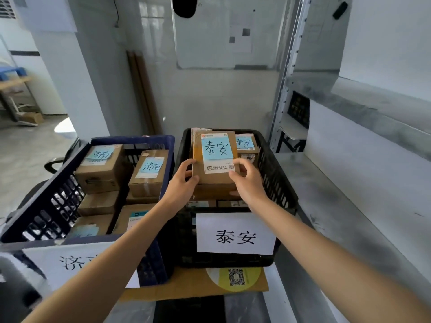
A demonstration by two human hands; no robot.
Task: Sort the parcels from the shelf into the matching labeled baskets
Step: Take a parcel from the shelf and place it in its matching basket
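Now, parcel (215,177) between left grip (180,184), right grip (248,183), over black basket (278,176).

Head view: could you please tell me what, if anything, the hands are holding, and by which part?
Both hold the brown parcel with the blue note: the left hand grips its near left edge, the right hand its near right edge.
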